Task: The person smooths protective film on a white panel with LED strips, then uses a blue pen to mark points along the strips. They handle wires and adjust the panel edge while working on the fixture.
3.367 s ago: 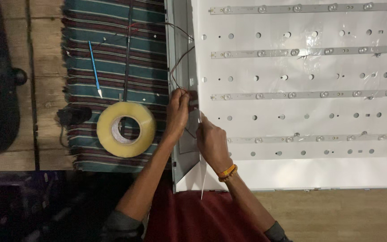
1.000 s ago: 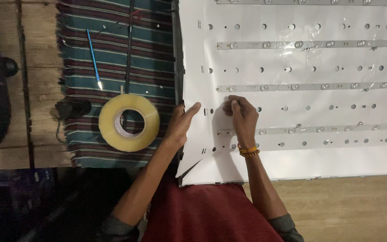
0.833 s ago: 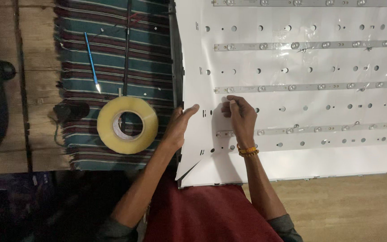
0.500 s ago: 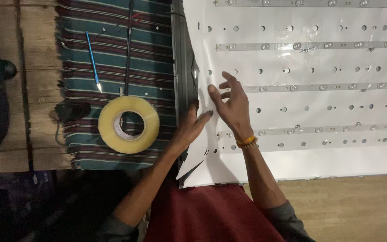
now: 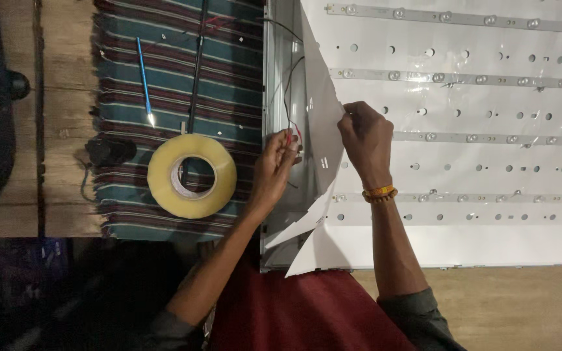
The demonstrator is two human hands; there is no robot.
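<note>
Fingers of the right hand were pinched shut on the edge of the white sheet, holding its left border lifted and folded back near the middle of the frame. Fingers of the left hand were curled narrowly around the thin wires, red and black, just left of the lifted border, with a small red bit at the fingertips. Those wires ran up from that hand toward the top of the frame, along the grey metal frame bared under the sheet. A beaded orange band sat on the right wrist. Across the right half of the frame the sheet lay flat, dotted with holes, and long strips with round lenses crossed it from side to side. At the lower middle a torn corner of the sheet hung over a dark red cloth. Left of the metal frame, a striped cloth covered the wooden table. On it lay a roll of tape, just beside the left hand, and a blue pen in the upper left. A small black object sat at the cloth's left edge.
</note>
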